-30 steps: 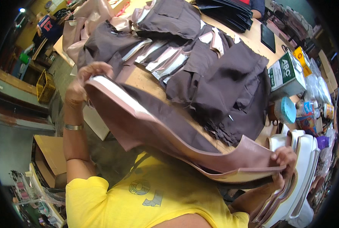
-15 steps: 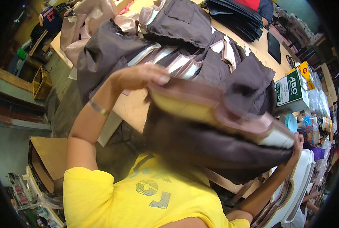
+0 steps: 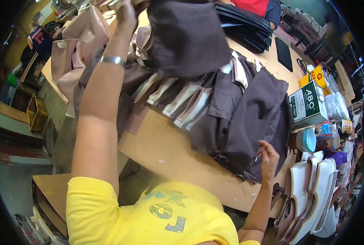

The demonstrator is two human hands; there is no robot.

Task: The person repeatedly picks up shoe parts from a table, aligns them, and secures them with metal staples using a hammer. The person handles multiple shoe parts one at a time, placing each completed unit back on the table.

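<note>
My left hand [image 3: 127,18] is at the far upper left, closed on the edge of a dark brown fabric bag panel [image 3: 186,38]. The grip itself is partly cut off by the picture's top edge. This panel hangs over a spread of similar panels [image 3: 255,118] with pink-and-white trim strips [image 3: 194,102]. Close to the right end of that spread, my right hand [image 3: 268,161] hovers with loosely curled, parted fingers. A small white sliver [image 3: 256,159] shows by its fingertips; whether the hand touches it cannot be told.
Pinkish-brown sheets [image 3: 84,36] lie at the far left of the table [image 3: 161,143]. A stack of black pieces [image 3: 247,26] is at the back, near a person in red [image 3: 251,6]. On the right stand a green-white tin [image 3: 308,105], a jar [image 3: 305,140] and stacked white trimmed pieces [image 3: 312,196].
The panel stretched between both hands has moved away from my body to the far left with my left hand. My right hand has let go of it and stays at the right.
</note>
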